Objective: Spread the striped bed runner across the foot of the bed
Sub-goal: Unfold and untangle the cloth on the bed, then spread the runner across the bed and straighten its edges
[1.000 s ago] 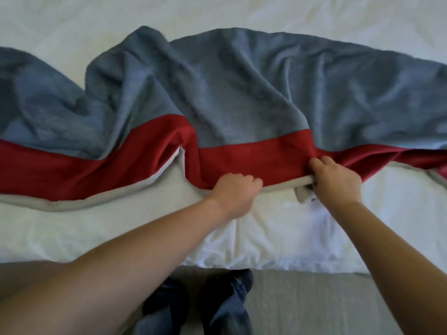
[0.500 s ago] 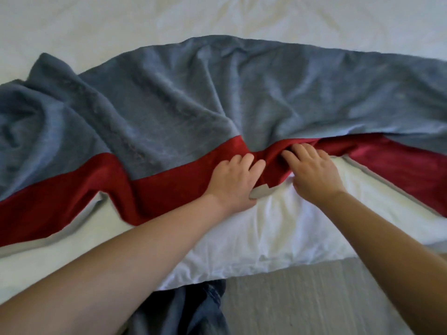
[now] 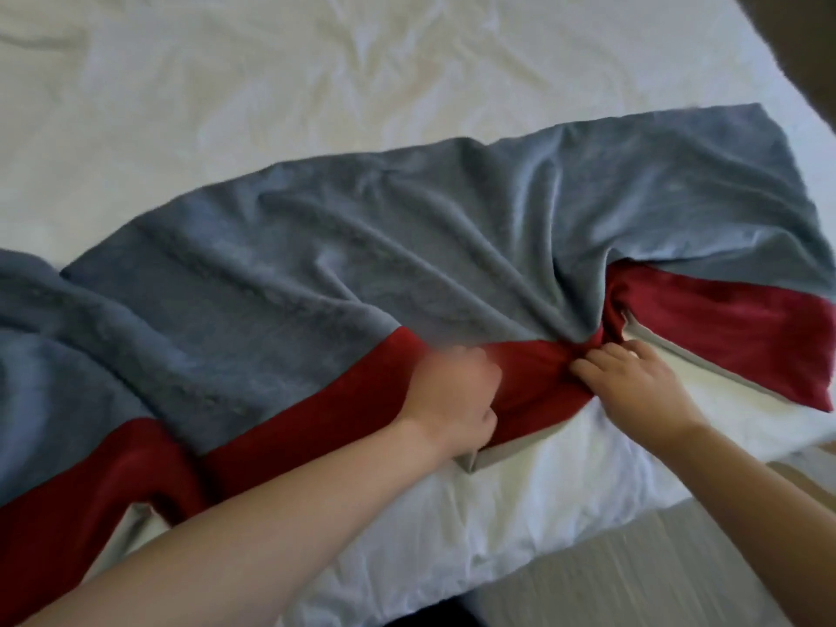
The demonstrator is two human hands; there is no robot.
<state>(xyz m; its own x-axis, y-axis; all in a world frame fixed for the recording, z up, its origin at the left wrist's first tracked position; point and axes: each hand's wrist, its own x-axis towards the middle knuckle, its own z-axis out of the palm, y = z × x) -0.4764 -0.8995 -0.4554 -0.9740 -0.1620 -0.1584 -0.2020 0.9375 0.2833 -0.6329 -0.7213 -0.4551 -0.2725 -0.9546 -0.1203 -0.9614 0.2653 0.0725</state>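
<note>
Both grips, left hand (image 3: pixel 452 395) (blurred) and right hand (image 3: pixel 633 386), pinch the bed runner (image 3: pixel 407 246) at its red band (image 3: pixel 316 423).

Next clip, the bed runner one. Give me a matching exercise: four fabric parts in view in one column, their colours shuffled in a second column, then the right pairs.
Column one:
1. runner's wide stripe
2. runner's narrow stripe
3. sheet
4. runner's edge trim

Column two:
a. red
b. white
c. beige-grey
d. grey-blue

Pairs: 1-d, 2-a, 3-b, 4-c
</note>
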